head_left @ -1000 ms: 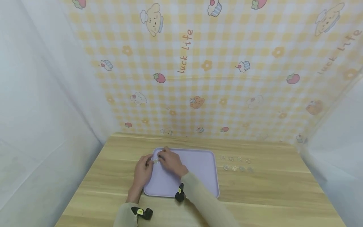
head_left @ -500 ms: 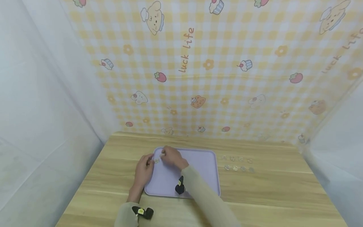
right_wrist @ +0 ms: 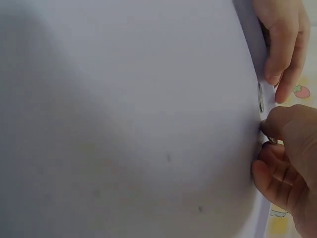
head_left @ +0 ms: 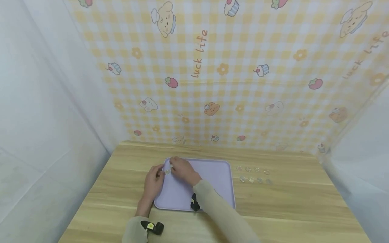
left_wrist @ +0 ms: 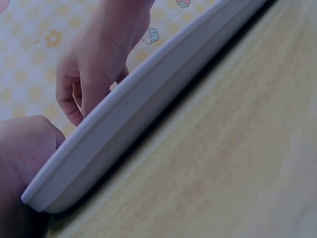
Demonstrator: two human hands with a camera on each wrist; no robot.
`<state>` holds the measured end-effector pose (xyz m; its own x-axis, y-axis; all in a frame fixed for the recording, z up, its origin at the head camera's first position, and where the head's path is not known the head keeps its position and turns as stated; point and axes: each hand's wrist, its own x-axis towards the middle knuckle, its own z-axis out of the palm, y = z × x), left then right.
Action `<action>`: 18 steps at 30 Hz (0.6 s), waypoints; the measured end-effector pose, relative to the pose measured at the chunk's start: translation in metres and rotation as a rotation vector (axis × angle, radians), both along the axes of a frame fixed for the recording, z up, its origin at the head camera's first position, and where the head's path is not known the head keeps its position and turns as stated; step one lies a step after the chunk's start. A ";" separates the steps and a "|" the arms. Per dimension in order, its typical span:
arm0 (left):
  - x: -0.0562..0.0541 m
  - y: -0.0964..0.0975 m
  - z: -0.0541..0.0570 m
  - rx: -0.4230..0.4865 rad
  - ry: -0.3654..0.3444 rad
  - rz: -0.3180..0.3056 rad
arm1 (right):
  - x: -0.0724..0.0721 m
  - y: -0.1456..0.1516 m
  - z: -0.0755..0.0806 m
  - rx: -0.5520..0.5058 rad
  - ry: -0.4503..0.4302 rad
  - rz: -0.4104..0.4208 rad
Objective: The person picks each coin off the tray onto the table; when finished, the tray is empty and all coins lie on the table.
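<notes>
A small shiny coin-like disc [head_left: 167, 172] lies in the lilac tray [head_left: 209, 182], near its left rim. Close beside it, my right hand [head_left: 183, 170] pinches another coin-like disc [right_wrist: 272, 141] between thumb and fingers, low over the tray, with only a sliver of it showing. My left hand [head_left: 154, 182] grips the tray's left rim, its thumb tip right next to the first disc [right_wrist: 261, 97]. Behind the raised tray wall in the left wrist view, the right hand [left_wrist: 94, 69] points down with bent fingers.
Right of the tray, several round coin-like discs [head_left: 251, 180] lie in two rows on the wooden table [head_left: 288, 202]. A yellow checked cloth [head_left: 237, 94] hangs behind the table, with white sheets [head_left: 45, 118] at the sides.
My right hand has shifted slightly around the tray's upper left corner, away from the lying disc and then back close to it. The left hand has stayed at the rim.
</notes>
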<state>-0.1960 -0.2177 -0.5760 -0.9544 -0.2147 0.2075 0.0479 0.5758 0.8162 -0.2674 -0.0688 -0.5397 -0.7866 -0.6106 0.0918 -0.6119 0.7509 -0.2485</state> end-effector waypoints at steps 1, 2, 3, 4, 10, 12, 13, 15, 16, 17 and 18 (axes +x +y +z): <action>0.000 0.000 0.001 0.001 -0.007 -0.003 | 0.000 0.000 0.000 0.031 0.031 0.012; 0.000 0.000 0.001 0.001 -0.012 -0.005 | 0.000 0.000 0.002 0.057 0.052 0.020; -0.001 0.000 0.001 0.002 -0.014 -0.007 | 0.001 0.000 0.003 0.082 0.071 0.030; -0.001 0.000 0.002 -0.001 -0.017 -0.007 | 0.001 0.001 0.004 0.104 0.085 0.042; -0.001 -0.001 0.005 -0.011 -0.017 -0.002 | -0.001 0.004 0.012 0.169 0.109 0.087; -0.001 -0.001 0.005 -0.006 -0.023 0.000 | -0.001 0.004 0.013 0.183 0.116 0.096; -0.001 -0.001 0.005 -0.005 -0.027 -0.001 | -0.001 0.005 0.014 0.185 0.116 0.096; 0.000 0.000 0.004 -0.001 -0.029 -0.003 | -0.001 0.006 0.014 0.195 0.117 0.096; 0.000 0.000 0.003 0.002 -0.030 -0.002 | -0.001 0.006 0.015 0.196 0.112 0.093; 0.000 0.000 0.003 0.004 -0.031 -0.001 | -0.001 0.006 0.015 0.195 0.107 0.089; 0.001 0.001 0.003 0.007 -0.030 0.001 | -0.001 0.007 0.015 0.190 0.098 0.084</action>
<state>-0.1954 -0.2172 -0.5734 -0.9600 -0.2171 0.1770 0.0224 0.5705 0.8210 -0.2686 -0.0621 -0.5247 -0.7252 -0.6873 0.0423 -0.6886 0.7238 -0.0443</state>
